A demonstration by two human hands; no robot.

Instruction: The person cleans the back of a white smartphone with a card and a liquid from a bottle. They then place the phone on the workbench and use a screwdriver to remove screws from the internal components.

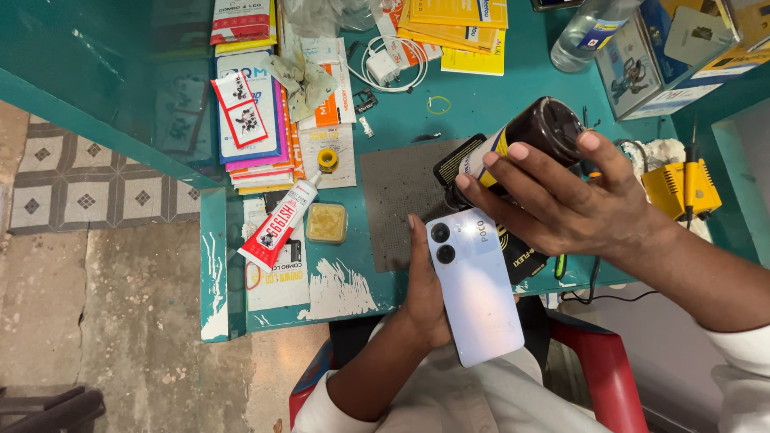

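Near the teal desk's [481,104] front edge, the left hand [421,297] grips a pale blue smartphone [475,289] back-up, steadying it, while the right hand [561,204] clasps a dark cylindrical bottle [525,140] tilted just above its camera end.

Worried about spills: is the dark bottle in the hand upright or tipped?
Tipped: the dark bottle lies nearly sideways in the right hand.

A stack of flat packets [250,120] in white, blue, pink and orange lies at the bench's left. Yellow packets [457,28] sit along the far edge. A printed white box [642,68] stands far right. The dark bottle carries a yellow-white label [487,156].
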